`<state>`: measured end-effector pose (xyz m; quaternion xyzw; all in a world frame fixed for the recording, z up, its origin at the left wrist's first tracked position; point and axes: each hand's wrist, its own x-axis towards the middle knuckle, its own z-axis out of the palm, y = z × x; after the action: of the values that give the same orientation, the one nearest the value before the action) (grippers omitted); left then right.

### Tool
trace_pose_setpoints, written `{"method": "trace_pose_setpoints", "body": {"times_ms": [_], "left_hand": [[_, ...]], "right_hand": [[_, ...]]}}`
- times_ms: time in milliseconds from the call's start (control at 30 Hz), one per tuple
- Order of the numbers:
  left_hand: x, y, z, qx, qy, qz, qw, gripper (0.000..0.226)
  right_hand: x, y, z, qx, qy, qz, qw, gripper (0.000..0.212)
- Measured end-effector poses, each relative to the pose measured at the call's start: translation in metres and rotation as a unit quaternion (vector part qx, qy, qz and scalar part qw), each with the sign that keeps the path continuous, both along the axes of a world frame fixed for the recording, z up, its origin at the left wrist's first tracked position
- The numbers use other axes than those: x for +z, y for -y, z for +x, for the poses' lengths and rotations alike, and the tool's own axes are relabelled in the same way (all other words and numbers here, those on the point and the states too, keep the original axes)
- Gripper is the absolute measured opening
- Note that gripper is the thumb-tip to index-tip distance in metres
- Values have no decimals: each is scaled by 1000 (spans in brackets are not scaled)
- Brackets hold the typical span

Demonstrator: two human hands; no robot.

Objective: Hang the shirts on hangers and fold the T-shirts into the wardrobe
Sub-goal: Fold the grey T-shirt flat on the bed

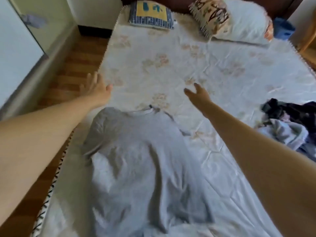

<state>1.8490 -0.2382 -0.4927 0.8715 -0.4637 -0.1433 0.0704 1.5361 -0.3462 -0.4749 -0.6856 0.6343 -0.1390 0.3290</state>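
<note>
A bed (213,65) with a pale floral sheet fills most of the frame, seen from above by a person standing at its foot. A grey T-shirt (136,159) lies spread and wrinkled on the sheet in the lower centre, its white collar pointing toward the upper part of the frame and one sleeve bunched at the left. Both bare arms reach forward over the bed. The left hand (95,86), at centre left over the bed's left edge, has its fingers spread and straight, holding nothing; it is blurred. The right hand (198,94), just right of centre and above the collar, also has its fingers loosely extended and empty. Neither hand touches the T-shirt. At the right edge of the frame a heap of clothes (290,124), dark and pale blue, sits on the sheet well apart from the T-shirt. At the top, a blue checked pillow (150,14) with a yellow panel lies left of centre, and a white pillow (239,23) with a patterned brown cover lies to its right, both against a dark headboard. Wooden floor (71,69) runs down the left side beside a pale wall. Something blue sits in the upper right corner, too blurred to identify.
</note>
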Motion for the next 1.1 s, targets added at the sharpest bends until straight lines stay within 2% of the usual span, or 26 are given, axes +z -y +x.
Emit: {"method": "trace_pose_setpoints", "body": {"times_ms": [133,367,500,600,767,833,933,1033,1100], "left_hand": [[-71,-36,-32,-56,7,31,998,66],[-161,-151,-124,-89,-5,94,992,68],[-210,-235,-167,-145,-31,56,987,66],[-237,-292,-191,-181,-25,61,981,71],[-261,-360,-209,-240,25,55,969,72],[-267,-377,-206,-264,51,51,962,75],[-272,-391,-197,-297,82,39,951,78],[-271,-391,-191,-294,86,-2,952,64],[-270,-389,-192,-281,89,-34,955,56]], "right_hand": [[-84,-62,-3,147,-108,-1,983,75],[-171,-181,-40,304,-215,16,928,84],[-202,-243,-63,361,-221,30,906,88],[-227,-285,-86,394,-211,46,894,94],[-266,-338,-132,474,-194,-36,858,95],[-272,-348,-145,487,-189,-70,850,90],[-279,-351,-153,450,-165,-128,868,80],[-284,-345,-150,397,-173,-174,885,71],[-282,-338,-143,378,-174,-206,886,57]]}}
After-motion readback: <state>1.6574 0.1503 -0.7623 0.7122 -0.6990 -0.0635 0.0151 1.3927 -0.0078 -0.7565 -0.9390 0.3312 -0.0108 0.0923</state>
